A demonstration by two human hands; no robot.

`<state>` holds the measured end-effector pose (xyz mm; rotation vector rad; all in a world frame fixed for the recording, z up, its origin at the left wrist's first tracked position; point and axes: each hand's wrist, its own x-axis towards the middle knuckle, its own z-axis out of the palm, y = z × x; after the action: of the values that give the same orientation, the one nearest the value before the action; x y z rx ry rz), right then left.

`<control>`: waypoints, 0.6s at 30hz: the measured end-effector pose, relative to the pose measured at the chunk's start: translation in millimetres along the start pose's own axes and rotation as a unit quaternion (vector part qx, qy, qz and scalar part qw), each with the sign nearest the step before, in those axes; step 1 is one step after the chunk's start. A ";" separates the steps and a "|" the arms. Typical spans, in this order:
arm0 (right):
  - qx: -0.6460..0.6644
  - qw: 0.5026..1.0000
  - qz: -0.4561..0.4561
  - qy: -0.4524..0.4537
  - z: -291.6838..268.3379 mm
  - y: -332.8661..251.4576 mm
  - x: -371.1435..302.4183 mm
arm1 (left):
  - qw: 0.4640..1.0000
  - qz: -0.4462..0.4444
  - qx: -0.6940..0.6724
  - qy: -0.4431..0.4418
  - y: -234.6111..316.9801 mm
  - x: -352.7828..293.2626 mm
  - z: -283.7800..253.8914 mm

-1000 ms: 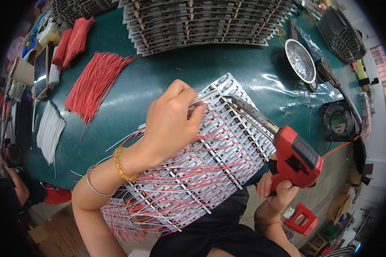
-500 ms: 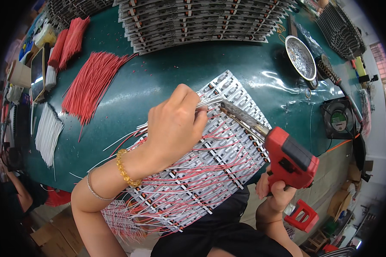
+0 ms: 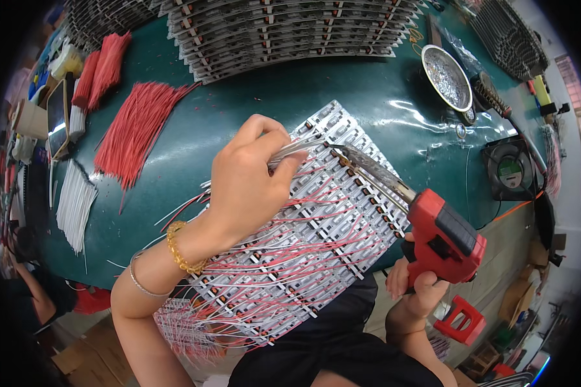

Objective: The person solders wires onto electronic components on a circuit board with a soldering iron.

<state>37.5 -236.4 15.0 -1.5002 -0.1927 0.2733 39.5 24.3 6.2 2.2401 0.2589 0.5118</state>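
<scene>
My left hand (image 3: pixel 246 180) is closed around a bunch of thin white wires (image 3: pixel 289 149), their ends pointing right over a panel of grey-white small modules (image 3: pixel 337 122). My right hand (image 3: pixel 419 287) grips the handle of a red-and-black soldering gun (image 3: pixel 442 226). The gun's tip (image 3: pixel 339 148) sits close to the wire ends at the panel's upper part; whether it touches them I cannot tell. Red and white wires (image 3: pixel 284 264) trail leftward across the panel's lower rows. My left palm hides part of the bunch.
A stack of similar panels (image 3: pixel 277 32) stands at the back. Red wires (image 3: pixel 135 129) and white wires (image 3: pixel 76 206) lie in bundles on the green table (image 3: pixel 193 145). At right are a metal bowl (image 3: pixel 447 77), a soldering iron in a coiled holder (image 3: pixel 494 100) and a black fan (image 3: pixel 510 171).
My left hand has shifted slightly left and up with the white wires. The soldering gun has moved a little to the right, its tip still near the panel's upper part.
</scene>
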 end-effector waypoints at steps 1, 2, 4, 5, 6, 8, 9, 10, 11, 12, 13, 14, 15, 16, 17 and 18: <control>0.008 1.000 0.006 0.001 -2.2 -0.4 -0.9 | 1.000 -0.014 -0.016 -0.013 4.9 -1.3 -0.4; 0.008 1.000 0.008 0.002 -3.3 -1.1 -1.4 | 0.999 -0.028 -0.031 -0.025 7.6 -2.4 0.3; 0.011 1.000 0.003 -0.011 -4.9 -1.7 -2.4 | 0.999 -0.031 -0.016 -0.034 6.7 -3.7 4.0; 0.011 1.000 0.005 -0.009 -5.8 -0.2 -2.8 | 0.999 -0.033 -0.001 -0.039 6.1 -4.2 5.5; 0.008 1.000 0.011 -0.019 -6.8 1.8 -3.1 | 0.999 -0.034 0.000 -0.041 5.7 -4.7 6.3; 0.005 0.999 0.019 -0.028 -6.2 3.5 -4.1 | 0.999 -0.026 0.022 -0.039 4.6 -5.4 6.5; 0.000 0.999 0.027 -0.021 -4.9 3.5 -4.5 | 0.999 -0.027 0.023 -0.041 4.0 -5.4 6.6; -0.006 0.999 0.035 -0.014 -4.4 3.3 -4.6 | 0.999 -0.019 0.023 -0.039 3.6 -5.0 6.9; -0.006 0.999 0.036 -0.014 -4.6 3.5 -5.0 | 0.999 -0.011 0.023 -0.036 3.2 -4.9 7.1; -0.007 0.999 0.043 -0.016 -5.0 3.9 -5.6 | 0.999 -0.012 0.022 -0.037 3.7 -4.6 6.9; -0.007 0.999 0.050 -0.020 -6.2 4.4 -5.9 | 0.999 -0.008 0.028 -0.036 5.2 -4.0 6.5; -0.008 0.999 0.050 -0.020 -8.5 6.7 -7.0 | 0.999 -0.004 0.033 -0.035 6.2 -3.6 6.7; -0.042 0.998 0.032 -0.022 -11.7 10.1 -8.5 | 0.999 -0.005 0.033 -0.035 6.4 -3.6 7.2; -0.075 0.997 0.013 -0.026 -12.7 12.4 -8.9 | 0.999 -0.002 0.039 -0.031 5.8 -3.8 7.2; -0.075 0.997 0.013 -0.027 -9.4 9.2 -8.7 | 0.999 0.001 0.046 -0.028 5.4 -3.8 7.1; -0.048 0.998 0.028 -0.010 -3.8 3.1 -8.7 | 0.999 0.001 0.046 -0.027 4.7 -3.6 7.6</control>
<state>30.2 -242.4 12.1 -1.6002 -0.1830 0.3283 39.7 14.9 4.2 2.3397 0.2577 0.4487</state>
